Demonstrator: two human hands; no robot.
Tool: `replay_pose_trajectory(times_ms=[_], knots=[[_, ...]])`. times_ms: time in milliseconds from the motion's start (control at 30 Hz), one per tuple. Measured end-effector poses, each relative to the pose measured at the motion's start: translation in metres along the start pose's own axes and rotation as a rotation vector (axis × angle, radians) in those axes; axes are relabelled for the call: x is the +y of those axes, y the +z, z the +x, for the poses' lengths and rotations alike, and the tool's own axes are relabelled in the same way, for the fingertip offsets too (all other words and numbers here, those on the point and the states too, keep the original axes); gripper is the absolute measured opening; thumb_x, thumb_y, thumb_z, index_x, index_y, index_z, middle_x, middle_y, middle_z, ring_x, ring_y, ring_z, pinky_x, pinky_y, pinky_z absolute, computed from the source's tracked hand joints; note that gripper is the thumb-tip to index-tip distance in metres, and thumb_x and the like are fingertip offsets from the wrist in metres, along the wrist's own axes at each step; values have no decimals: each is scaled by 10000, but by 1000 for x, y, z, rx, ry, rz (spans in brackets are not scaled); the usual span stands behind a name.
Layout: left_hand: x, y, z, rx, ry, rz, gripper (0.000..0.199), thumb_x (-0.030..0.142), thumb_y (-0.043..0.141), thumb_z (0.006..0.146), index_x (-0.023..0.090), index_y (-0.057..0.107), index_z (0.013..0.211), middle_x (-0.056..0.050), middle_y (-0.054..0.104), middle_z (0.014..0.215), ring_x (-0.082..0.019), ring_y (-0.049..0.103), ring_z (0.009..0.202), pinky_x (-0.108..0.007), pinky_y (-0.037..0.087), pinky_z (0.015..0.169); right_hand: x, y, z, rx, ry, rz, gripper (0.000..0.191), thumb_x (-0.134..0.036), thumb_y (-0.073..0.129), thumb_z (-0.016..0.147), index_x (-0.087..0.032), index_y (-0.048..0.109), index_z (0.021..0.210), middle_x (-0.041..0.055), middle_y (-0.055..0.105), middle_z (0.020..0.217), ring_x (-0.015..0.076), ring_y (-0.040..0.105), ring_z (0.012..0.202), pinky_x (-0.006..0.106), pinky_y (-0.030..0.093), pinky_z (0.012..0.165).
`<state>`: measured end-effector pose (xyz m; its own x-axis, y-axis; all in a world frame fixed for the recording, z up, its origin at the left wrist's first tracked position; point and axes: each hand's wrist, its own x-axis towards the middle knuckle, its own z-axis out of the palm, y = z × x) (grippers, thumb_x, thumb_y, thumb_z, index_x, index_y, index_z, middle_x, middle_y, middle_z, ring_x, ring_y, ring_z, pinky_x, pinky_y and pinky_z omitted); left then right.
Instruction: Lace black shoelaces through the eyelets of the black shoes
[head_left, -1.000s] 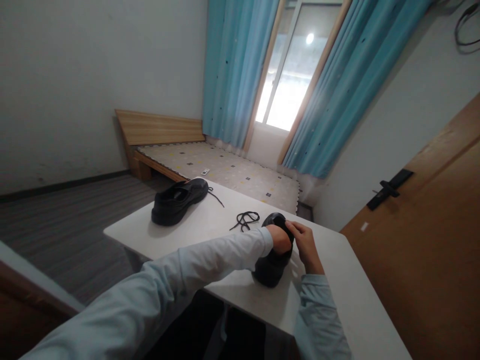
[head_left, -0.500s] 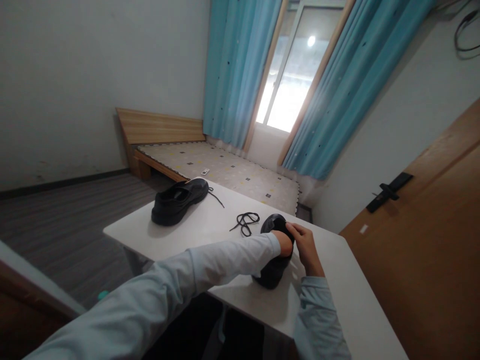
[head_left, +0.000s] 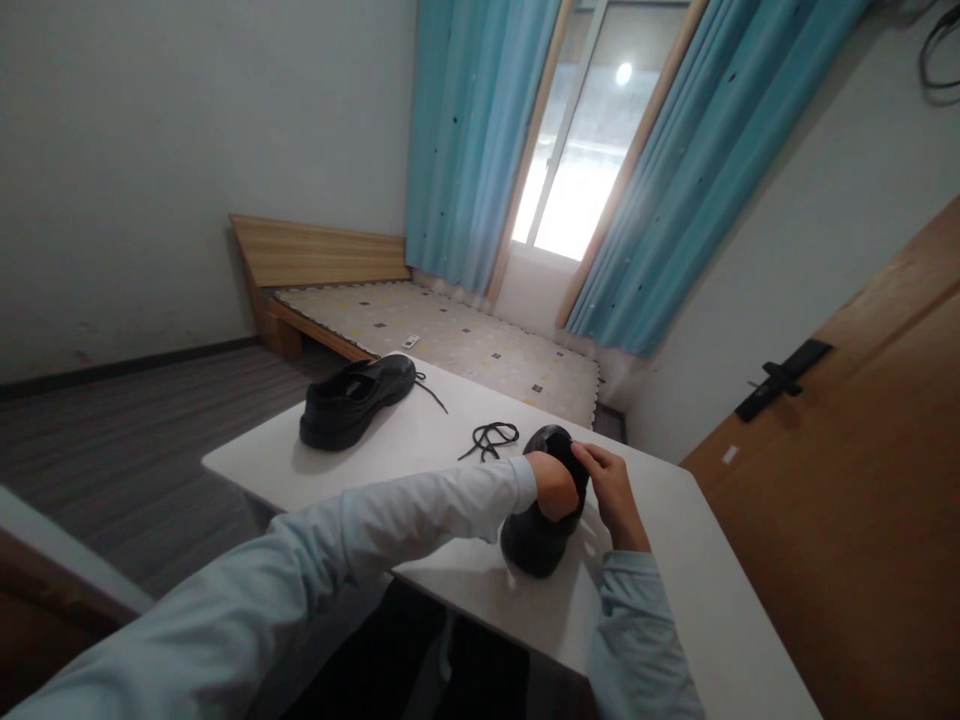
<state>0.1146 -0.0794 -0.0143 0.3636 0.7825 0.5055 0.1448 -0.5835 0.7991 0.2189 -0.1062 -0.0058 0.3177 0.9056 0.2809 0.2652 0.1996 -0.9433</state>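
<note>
A black shoe (head_left: 536,545) stands on the white table (head_left: 675,560) in front of me, its toe pointing away. My left hand (head_left: 555,488) reaches into the shoe's opening, and its fingers are hidden inside. At the shoe's right upper edge, my right hand (head_left: 611,490) pinches the side flap between thumb and fingers. Just left of the toe lies a loose black shoelace (head_left: 491,437), loosely looped. The matching black shoe (head_left: 352,405) rests near the table's left end, with a lace (head_left: 433,394) trailing from its toe end.
Beyond the table is a bed (head_left: 465,335) with a wooden headboard and a small white item (head_left: 410,342) on it. Blue curtains (head_left: 480,150) frame the window. To the right is a wooden door (head_left: 847,480) with a black handle (head_left: 784,379).
My left hand and forearm have shifted slightly left, the wrist drawing back a little while the fingers stay inside the shoe. My right hand keeps its pinch on the flap.
</note>
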Motion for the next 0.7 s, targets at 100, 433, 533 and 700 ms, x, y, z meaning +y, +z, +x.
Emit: replay_pose_trajectory(times_ms=[100,433,533,700], knots=[[3,10,-9,113,27,-172,339,187,372,823,179,628,1045,-81,676,987,-237,557,1139,-447,487,929,-2,1,-1,-8,1,2,316,-431,736,628,-178,753,815,43,747,861,284,651,938,402,465,878],[17,16,-26,272,58,-458,413,174,426,797,216,575,1179,-59,608,1174,-255,495,1212,-517,359,1072,-1,0,-1,-15,-21,-19,323,-443,724,644,-185,752,836,47,743,911,285,643,970,407,459,897],[19,17,-26,277,32,-442,431,161,417,796,224,568,1196,-68,615,1156,-257,487,1222,-499,393,1053,0,0,0,-20,-22,-14,321,-445,725,642,-190,753,835,43,742,917,285,643,972,413,454,906],[17,24,-27,298,41,-408,452,135,381,801,235,537,1213,-61,606,1170,-237,494,1218,-484,403,1044,-2,0,-1,-39,-16,-12,335,-456,727,636,-191,754,839,42,746,885,288,640,980,419,448,917]])
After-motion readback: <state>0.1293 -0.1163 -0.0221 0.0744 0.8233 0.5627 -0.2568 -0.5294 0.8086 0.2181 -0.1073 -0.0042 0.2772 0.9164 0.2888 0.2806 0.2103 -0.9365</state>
